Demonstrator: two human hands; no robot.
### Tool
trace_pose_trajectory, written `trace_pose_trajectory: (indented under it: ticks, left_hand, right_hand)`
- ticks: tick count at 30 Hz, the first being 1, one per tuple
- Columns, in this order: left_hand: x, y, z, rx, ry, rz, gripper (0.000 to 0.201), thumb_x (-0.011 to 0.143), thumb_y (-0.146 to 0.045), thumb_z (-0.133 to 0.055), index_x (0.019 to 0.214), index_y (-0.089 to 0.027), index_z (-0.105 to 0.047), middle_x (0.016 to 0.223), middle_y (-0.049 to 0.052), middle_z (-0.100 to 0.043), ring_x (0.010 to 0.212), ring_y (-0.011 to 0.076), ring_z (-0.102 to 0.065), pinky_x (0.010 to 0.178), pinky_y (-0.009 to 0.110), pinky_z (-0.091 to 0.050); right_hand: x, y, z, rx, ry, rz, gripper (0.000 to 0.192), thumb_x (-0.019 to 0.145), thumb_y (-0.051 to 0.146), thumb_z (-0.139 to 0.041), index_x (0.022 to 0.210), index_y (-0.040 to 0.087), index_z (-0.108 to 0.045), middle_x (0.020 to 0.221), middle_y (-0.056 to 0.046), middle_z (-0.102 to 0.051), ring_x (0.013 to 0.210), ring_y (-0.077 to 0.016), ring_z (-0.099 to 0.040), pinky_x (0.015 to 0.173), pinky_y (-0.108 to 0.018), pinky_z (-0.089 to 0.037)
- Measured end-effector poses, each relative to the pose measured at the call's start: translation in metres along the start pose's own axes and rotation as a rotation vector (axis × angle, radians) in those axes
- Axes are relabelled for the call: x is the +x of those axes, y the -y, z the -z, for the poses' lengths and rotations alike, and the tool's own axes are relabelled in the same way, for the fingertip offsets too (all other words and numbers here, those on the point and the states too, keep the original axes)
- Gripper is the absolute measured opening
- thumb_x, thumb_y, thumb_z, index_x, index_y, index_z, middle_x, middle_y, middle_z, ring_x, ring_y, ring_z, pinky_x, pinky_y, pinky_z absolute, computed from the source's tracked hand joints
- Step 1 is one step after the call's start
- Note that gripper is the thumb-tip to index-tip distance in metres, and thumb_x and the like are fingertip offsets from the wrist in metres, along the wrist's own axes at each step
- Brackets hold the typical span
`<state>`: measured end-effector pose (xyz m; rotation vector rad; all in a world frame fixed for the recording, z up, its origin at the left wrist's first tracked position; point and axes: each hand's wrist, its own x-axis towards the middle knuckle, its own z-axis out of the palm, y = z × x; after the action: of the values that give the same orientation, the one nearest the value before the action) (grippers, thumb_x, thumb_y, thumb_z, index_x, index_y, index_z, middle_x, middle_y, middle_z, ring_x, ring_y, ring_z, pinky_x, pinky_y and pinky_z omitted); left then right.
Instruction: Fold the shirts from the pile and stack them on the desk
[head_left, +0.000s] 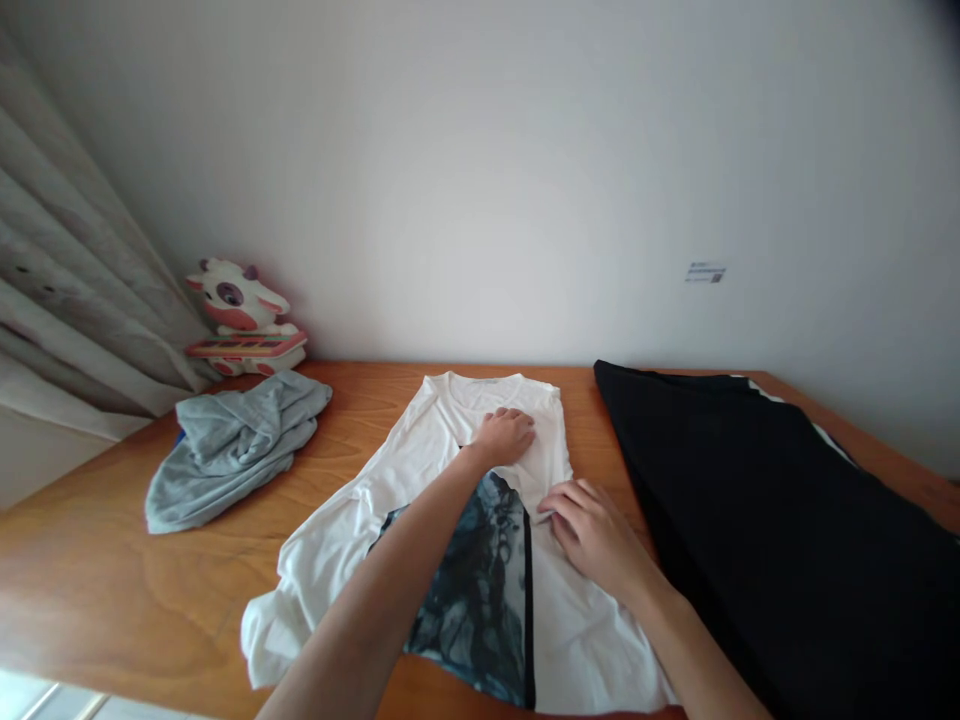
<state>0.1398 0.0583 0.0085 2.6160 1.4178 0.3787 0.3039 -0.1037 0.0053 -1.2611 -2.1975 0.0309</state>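
Observation:
A white long-sleeved shirt [551, 435] with a dark blue-grey printed panel [480, 590] is spread on the wooden table, its neckline toward the wall. My left hand [507, 436] rests on the upper chest of the shirt, fingers lying on the cloth and pointing right. Lower down, near the right edge of the panel, my right hand [589, 525] pinches a fold of the white fabric, which looks like part of a sleeve. One sleeve lies bunched toward the lower left. My left forearm covers part of the shirt's middle.
To the right, a large black garment [757, 520] lies over the wooden table [112, 570]. A crumpled grey garment [240, 450] sits at the left. Behind it, a cow-shaped toy piano [244, 320] stands by the wall and the curtain [75, 250].

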Motion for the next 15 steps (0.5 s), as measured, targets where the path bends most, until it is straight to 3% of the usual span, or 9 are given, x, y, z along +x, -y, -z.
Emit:
trace_pose_trajectory:
  ticks: [4, 8, 13, 15]
  left_hand:
    - [-0.002, 0.007, -0.008, 0.012, -0.009, -0.068, 0.040, 0.103, -0.036, -0.041, 0.138, -0.031, -0.059, 0.154, 0.003, -0.053, 0.143, 0.0221, -0.046, 0.120, 0.043, -0.036]
    - [-0.011, 0.023, 0.002, 0.025, -0.029, -0.070, 0.039, 0.102, -0.036, -0.044, 0.135, -0.025, -0.061, 0.150, 0.006, -0.057, 0.139, 0.0232, -0.051, 0.119, 0.042, -0.038]
    - [-0.041, 0.077, 0.039, 0.049, -0.117, 0.017, 0.041, 0.102, -0.030, -0.038, 0.137, -0.022, -0.058, 0.148, 0.009, -0.058, 0.138, 0.0225, -0.051, 0.119, 0.041, -0.038]
    - [-0.059, 0.104, 0.049, 0.064, -0.129, 0.066, 0.044, 0.102, -0.031, -0.036, 0.140, -0.021, -0.056, 0.149, 0.010, -0.057, 0.141, 0.0237, -0.049, 0.120, 0.042, -0.036]
  right_hand:
    - [-0.003, -0.001, 0.004, 0.110, 0.015, -0.056, 0.018, 0.089, 0.018, -0.063, 0.104, 0.024, -0.071, 0.102, -0.005, -0.074, 0.095, -0.0249, -0.066, 0.086, -0.042, -0.054]
    - [-0.005, 0.000, 0.008, 0.210, 0.015, -0.104, 0.015, 0.097, 0.035, -0.059, 0.098, 0.027, -0.072, 0.103, -0.004, -0.075, 0.097, -0.0237, -0.068, 0.089, -0.041, -0.053]
    - [-0.005, -0.009, 0.002, 0.188, -0.127, -0.212, 0.025, 0.103, 0.037, -0.045, 0.111, 0.026, -0.067, 0.117, -0.009, -0.073, 0.111, -0.0258, -0.068, 0.098, -0.043, -0.053]
    - [0.002, -0.016, -0.004, 0.125, -0.103, -0.222, 0.031, 0.104, 0.039, -0.043, 0.120, 0.025, -0.065, 0.126, -0.011, -0.071, 0.120, -0.0273, -0.065, 0.104, -0.046, -0.051]
